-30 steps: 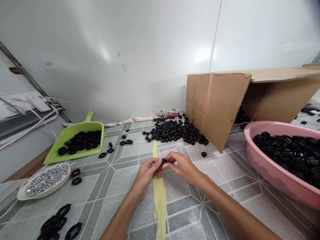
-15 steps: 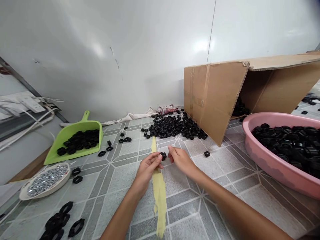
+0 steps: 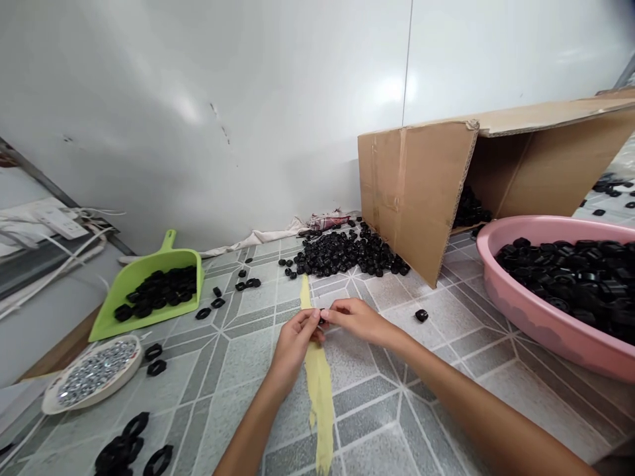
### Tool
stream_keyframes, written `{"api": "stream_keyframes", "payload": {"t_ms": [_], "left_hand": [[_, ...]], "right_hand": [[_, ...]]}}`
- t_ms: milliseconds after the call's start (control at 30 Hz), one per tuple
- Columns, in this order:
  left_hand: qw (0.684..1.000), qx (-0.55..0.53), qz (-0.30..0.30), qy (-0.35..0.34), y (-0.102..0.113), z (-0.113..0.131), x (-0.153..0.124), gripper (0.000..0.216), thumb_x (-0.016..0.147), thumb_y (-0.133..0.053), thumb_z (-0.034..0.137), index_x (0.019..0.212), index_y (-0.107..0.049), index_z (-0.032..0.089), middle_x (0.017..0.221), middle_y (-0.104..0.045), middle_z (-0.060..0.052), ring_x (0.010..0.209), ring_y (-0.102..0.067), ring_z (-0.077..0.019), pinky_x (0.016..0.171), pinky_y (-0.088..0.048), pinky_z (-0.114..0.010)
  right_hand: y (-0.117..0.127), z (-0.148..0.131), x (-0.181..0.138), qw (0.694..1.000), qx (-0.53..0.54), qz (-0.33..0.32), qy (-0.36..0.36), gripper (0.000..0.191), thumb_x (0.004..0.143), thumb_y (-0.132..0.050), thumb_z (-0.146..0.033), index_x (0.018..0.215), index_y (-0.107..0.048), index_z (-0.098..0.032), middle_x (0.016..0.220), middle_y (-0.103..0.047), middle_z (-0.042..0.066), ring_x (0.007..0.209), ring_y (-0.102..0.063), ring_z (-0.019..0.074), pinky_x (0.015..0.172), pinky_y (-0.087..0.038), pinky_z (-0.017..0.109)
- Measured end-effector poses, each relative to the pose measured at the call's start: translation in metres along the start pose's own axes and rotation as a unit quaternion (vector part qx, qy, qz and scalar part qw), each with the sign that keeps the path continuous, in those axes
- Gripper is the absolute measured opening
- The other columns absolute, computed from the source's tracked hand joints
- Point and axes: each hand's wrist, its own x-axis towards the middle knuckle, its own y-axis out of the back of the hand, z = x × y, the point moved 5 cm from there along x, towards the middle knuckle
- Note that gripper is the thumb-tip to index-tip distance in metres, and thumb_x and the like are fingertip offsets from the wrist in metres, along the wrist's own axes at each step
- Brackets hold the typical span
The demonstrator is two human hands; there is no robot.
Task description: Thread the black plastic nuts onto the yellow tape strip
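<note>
While mostly hidden, small black part (image 3: 322,320) | pinched by both hands (image 3: 327,328)

Tiled floor (image 3: 436,370) bears green dustpan (image 3: 149,291), pink basin (image 3: 526,311), cardboard box (image 3: 411,192)

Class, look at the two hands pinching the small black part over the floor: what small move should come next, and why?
Probably press the fingertips together to finish seating it. Both the left hand and right hand pinch the black part between them, above the yellow strip. It is mostly hidden, so whether it is fully joined cannot be told.
</note>
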Motion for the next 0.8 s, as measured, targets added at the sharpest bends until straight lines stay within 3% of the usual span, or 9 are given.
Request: {"api": "stream_keyframes", "payload": {"t_ms": [100, 167, 267, 400, 567, 800], "left_hand": [[1.000, -0.014, 0.001, 0.009, 0.001, -0.001, 0.001, 0.036, 0.085, -0.065, 0.052, 0.093, -0.069, 0.017, 0.071, -0.065, -0.001, 0.064, -0.058, -0.0151, 0.066, -0.044, -0.025], [1.000, -0.019, 0.007, 0.008, 0.002, -0.003, 0.001, 0.035, 0.086, -0.064, 0.052, 0.092, -0.067, 0.018, 0.071, -0.065, -0.001, 0.064, -0.058, -0.0140, 0.067, -0.044, -0.024], [1.000, -0.010, 0.003, 0.002, 0.001, -0.003, 0.001, 0.036, 0.086, -0.064, 0.052, 0.091, -0.067, 0.017, 0.065, -0.064, 0.000, 0.063, -0.057, -0.0142, 0.066, -0.043, -0.023], [1.000, -0.006, -0.003, 0.002, 0.001, -0.003, 0.001, 0.037, 0.084, -0.067, 0.053, 0.092, -0.068, 0.017, 0.064, -0.064, 0.000, 0.063, -0.058, -0.0148, 0.064, -0.044, -0.024], [1.000, -0.018, -0.008, 0.004, 0.000, -0.003, 0.002, 0.038, 0.082, -0.068, 0.054, 0.093, -0.071, 0.017, 0.075, -0.069, -0.003, 0.065, -0.059, -0.0143, 0.067, -0.045, -0.024], [0.999, -0.033, 0.023, 0.014, 0.001, -0.001, 0.001, 0.038, 0.082, -0.069, 0.054, 0.089, -0.069, 0.017, 0.068, -0.066, -0.001, 0.062, -0.059, -0.0139, 0.065, -0.044, -0.024]], "right_hand": [[0.005, 0.001, 0.000, 1.000, 0.023, 0.005, -0.015, 0.052, 0.091, -0.050, -0.062, 0.072, -0.064, -0.016, 0.071, -0.064, 0.002, 0.070, -0.058, 0.0167, 0.069, -0.043, 0.029], [0.006, -0.001, 0.001, 0.998, 0.062, 0.004, -0.011, 0.043, 0.081, -0.066, -0.060, 0.082, -0.063, -0.017, 0.076, -0.063, 0.001, 0.071, -0.058, 0.0158, 0.069, -0.043, 0.028], [0.003, -0.004, 0.001, 0.992, 0.122, -0.016, 0.005, 0.049, 0.067, -0.082, -0.050, 0.096, -0.059, -0.019, 0.079, -0.061, -0.002, 0.070, -0.057, 0.0139, 0.066, -0.044, 0.026], [-0.004, 0.001, 0.002, 0.994, 0.112, -0.004, -0.007, 0.042, 0.077, -0.072, -0.058, 0.083, -0.059, -0.018, 0.071, -0.062, -0.001, 0.064, -0.056, 0.0133, 0.061, -0.044, 0.025], [-0.006, 0.007, 0.003, 0.997, 0.064, 0.031, -0.023, 0.053, 0.087, -0.054, -0.067, 0.069, -0.056, -0.017, 0.061, -0.059, -0.001, 0.060, -0.056, 0.0130, 0.059, -0.044, 0.025], [0.000, 0.001, 0.001, 0.985, 0.168, -0.019, -0.031, 0.043, 0.073, -0.078, -0.049, 0.098, -0.058, -0.020, 0.079, -0.067, -0.001, 0.066, -0.057, 0.0120, 0.056, -0.042, 0.022]]}}
